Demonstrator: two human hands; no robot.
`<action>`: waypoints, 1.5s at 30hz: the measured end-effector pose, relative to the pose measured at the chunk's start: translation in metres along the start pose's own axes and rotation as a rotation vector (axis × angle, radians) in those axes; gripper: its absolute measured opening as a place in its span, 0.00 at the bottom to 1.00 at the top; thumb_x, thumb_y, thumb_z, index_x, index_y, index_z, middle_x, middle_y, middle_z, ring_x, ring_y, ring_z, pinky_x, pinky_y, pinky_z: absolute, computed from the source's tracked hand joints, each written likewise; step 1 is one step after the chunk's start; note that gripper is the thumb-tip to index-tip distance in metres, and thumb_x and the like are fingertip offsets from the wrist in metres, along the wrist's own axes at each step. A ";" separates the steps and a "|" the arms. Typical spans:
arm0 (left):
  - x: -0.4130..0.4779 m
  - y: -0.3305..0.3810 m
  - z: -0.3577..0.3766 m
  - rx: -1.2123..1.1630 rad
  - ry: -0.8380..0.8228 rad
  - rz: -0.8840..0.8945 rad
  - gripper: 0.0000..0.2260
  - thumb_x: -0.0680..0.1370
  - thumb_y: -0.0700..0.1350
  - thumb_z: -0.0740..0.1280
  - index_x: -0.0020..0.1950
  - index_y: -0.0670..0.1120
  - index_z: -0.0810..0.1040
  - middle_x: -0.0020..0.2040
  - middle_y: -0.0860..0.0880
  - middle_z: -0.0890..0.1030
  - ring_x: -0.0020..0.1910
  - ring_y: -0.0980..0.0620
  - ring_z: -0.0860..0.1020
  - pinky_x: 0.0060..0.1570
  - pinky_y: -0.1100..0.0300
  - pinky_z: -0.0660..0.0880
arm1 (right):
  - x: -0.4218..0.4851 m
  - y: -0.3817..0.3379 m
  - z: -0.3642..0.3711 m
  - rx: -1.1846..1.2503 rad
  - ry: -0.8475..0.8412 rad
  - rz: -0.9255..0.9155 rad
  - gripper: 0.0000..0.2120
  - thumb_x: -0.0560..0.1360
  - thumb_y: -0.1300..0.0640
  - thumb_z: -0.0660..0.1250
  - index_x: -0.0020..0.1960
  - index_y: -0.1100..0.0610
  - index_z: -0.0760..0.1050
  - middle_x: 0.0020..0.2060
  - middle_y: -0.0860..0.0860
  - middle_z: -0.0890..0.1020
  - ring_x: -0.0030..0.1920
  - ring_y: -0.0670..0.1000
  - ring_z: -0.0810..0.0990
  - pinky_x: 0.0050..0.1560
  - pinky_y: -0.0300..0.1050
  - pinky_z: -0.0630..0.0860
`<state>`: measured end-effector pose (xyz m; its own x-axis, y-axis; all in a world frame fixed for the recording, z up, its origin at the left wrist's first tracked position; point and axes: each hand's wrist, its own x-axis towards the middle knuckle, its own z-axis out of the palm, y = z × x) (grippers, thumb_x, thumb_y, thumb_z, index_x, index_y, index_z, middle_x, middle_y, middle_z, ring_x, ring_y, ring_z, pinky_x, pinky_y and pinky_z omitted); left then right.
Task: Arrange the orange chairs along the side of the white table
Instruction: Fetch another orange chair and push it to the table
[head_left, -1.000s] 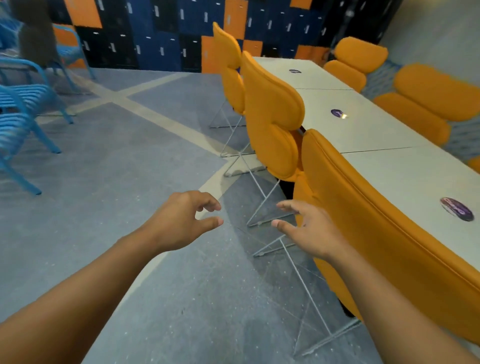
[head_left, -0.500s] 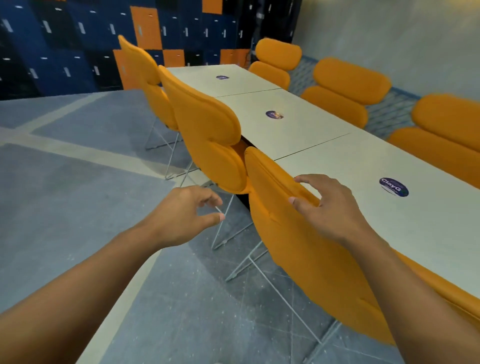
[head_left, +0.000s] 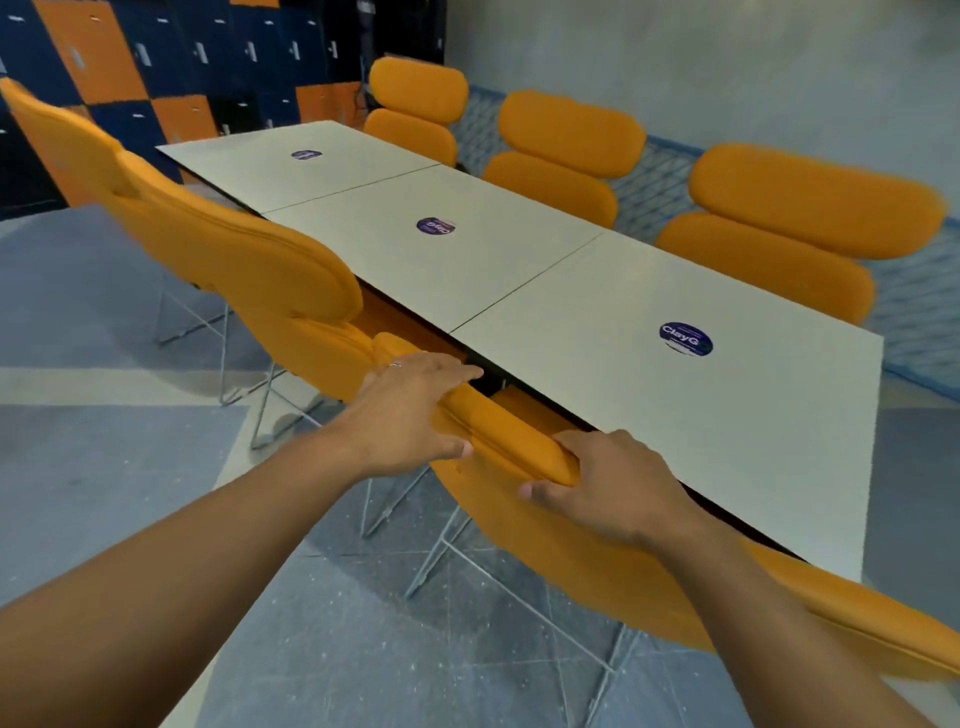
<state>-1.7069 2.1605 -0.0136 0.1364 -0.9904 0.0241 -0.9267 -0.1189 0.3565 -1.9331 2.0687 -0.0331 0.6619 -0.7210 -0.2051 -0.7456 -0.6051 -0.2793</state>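
Nearest orange chair (head_left: 511, 441): the top rim of its backrest runs from 10 to 4 o'clock, just beside the near long edge of the white worktop (head_left: 597, 322). Left hand (head_left: 410, 410) grips the rim, fingers (head_left: 447, 370) laid over its far side, thumb on the near face. Right hand (head_left: 613, 493), at 4 o'clock of the left, clasps the same rim likewise. Second orange chair (head_left: 270, 270) stands at 10 o'clock.

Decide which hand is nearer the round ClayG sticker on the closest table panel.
Right. The right hand holds the chair back below and left of the sticker; the left hand holds it farther left.
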 end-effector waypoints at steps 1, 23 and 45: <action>0.009 0.002 0.003 0.041 -0.040 0.015 0.37 0.70 0.61 0.72 0.76 0.60 0.59 0.76 0.54 0.61 0.77 0.49 0.55 0.73 0.41 0.55 | 0.001 0.001 0.001 -0.020 0.012 0.013 0.27 0.69 0.25 0.62 0.54 0.46 0.76 0.44 0.46 0.81 0.43 0.49 0.79 0.47 0.53 0.80; 0.069 -0.040 0.035 0.118 -0.069 0.365 0.36 0.58 0.81 0.57 0.59 0.63 0.70 0.51 0.58 0.68 0.58 0.52 0.68 0.64 0.49 0.59 | -0.022 -0.027 0.016 -0.101 0.225 0.467 0.37 0.62 0.17 0.59 0.62 0.38 0.75 0.46 0.39 0.81 0.47 0.44 0.77 0.46 0.44 0.73; 0.073 -0.007 0.055 0.361 0.069 0.404 0.41 0.51 0.84 0.51 0.49 0.59 0.79 0.40 0.57 0.78 0.44 0.51 0.77 0.46 0.52 0.66 | -0.078 0.043 -0.002 -0.283 0.124 0.517 0.39 0.56 0.14 0.59 0.57 0.38 0.75 0.44 0.39 0.80 0.45 0.44 0.77 0.44 0.44 0.67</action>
<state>-1.7094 2.0851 -0.0660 -0.2437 -0.9568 0.1587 -0.9698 0.2410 -0.0365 -2.0171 2.0981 -0.0278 0.2068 -0.9695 -0.1315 -0.9712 -0.2196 0.0919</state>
